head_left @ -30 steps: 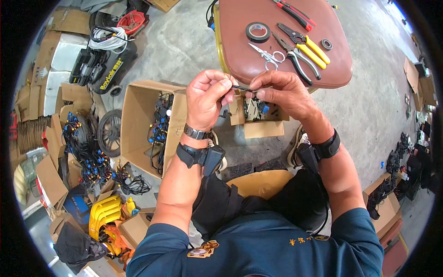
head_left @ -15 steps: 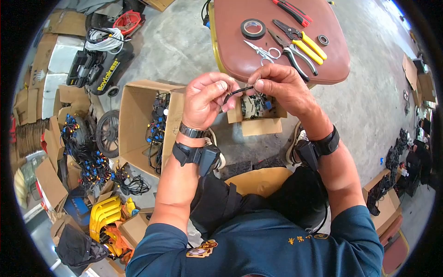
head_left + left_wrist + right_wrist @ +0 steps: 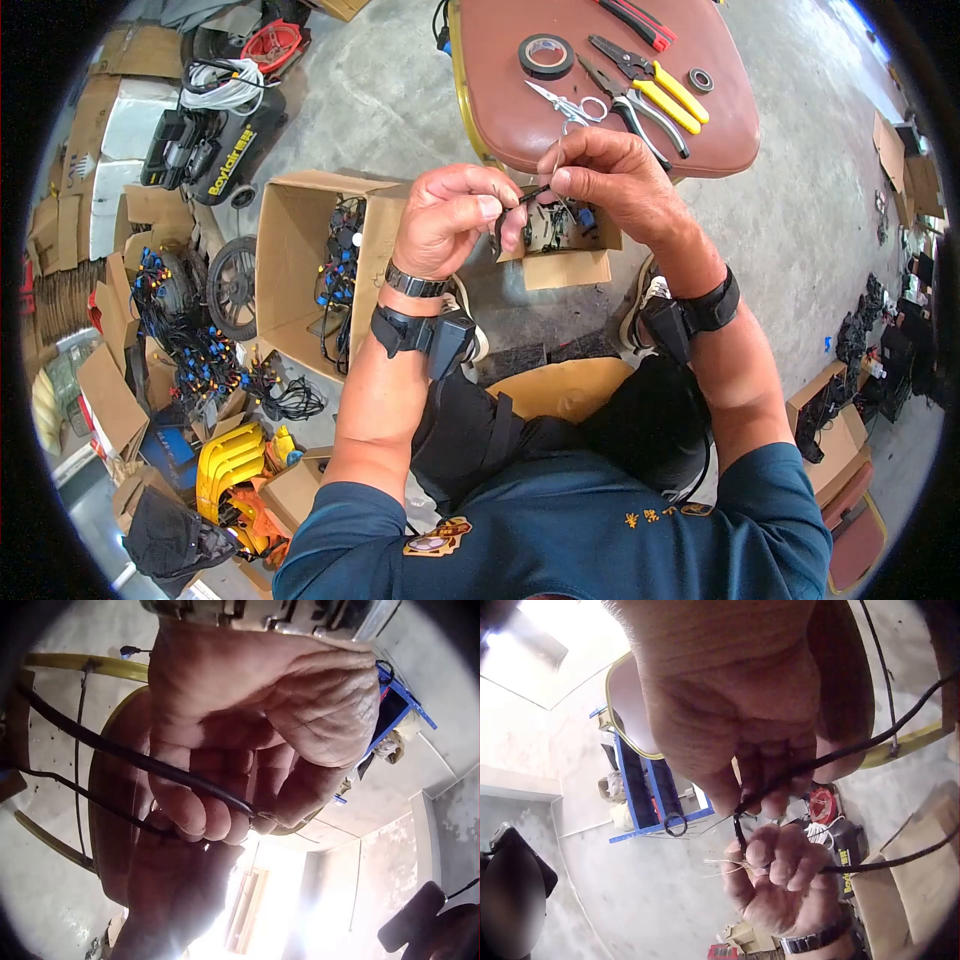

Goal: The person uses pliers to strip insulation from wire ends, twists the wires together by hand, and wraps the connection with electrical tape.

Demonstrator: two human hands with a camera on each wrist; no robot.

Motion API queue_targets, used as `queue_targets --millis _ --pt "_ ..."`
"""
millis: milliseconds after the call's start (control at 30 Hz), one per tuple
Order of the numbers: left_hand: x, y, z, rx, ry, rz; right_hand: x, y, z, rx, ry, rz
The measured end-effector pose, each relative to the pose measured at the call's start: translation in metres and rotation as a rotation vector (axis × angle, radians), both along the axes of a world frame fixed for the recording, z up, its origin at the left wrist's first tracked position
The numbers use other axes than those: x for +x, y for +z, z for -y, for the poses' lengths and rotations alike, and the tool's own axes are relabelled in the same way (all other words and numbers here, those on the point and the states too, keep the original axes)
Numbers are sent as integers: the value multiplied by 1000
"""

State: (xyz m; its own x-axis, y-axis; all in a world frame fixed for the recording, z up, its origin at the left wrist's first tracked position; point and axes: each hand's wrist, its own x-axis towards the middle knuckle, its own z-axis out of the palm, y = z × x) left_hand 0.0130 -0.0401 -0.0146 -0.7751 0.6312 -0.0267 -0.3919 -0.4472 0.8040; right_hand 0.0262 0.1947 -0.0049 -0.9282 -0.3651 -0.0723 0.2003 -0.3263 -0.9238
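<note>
My left hand (image 3: 445,220) pinches a black cable (image 3: 142,761) between thumb and fingers, and bare wire strands (image 3: 727,864) stick out past its fingertips. Close to it on the right, my right hand (image 3: 615,185) holds another black cable (image 3: 855,754) in its fingertips. Thin bare strands also come out at the right fingertips. A short black stretch of cable (image 3: 535,193) bridges the gap between the two hands in the head view. Both cables hang away from the hands, seen in the wrist views.
A brown padded seat (image 3: 500,60) ahead bears black tape (image 3: 546,57), scissors (image 3: 568,105), pliers (image 3: 640,110), yellow-handled wire strippers (image 3: 660,90), a red-black cutter (image 3: 640,22) and a bearing (image 3: 701,80). Below stand a small carton (image 3: 567,270) and a larger carton (image 3: 290,270) with cables.
The left hand has dropped slightly and turned, and the cable between the hands now slants. The right hand stays nearly in place, still pinching. The head view has shifted a little.
</note>
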Motion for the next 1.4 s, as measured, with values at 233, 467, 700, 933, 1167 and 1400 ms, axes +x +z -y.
queue_targets --millis 233,467,700,933,1167,1400 --pt "5 5 -6 -68 -15 46 -4 -3 -11 -3 144 -10" --pt "2 0 -4 -79 -63 32 -8 3 -21 145 266 -62" --pt "2 1 -2 -56 -38 63 -8 1 -23 172 315 -101" --pt "3 3 0 -72 -56 90 -6 1 -22 140 349 -6" --pt "3 9 -2 -215 -61 68 -5 3 -17 107 418 19" --pt "4 11 -7 -332 -66 37 -3 8 -14 216 475 53"
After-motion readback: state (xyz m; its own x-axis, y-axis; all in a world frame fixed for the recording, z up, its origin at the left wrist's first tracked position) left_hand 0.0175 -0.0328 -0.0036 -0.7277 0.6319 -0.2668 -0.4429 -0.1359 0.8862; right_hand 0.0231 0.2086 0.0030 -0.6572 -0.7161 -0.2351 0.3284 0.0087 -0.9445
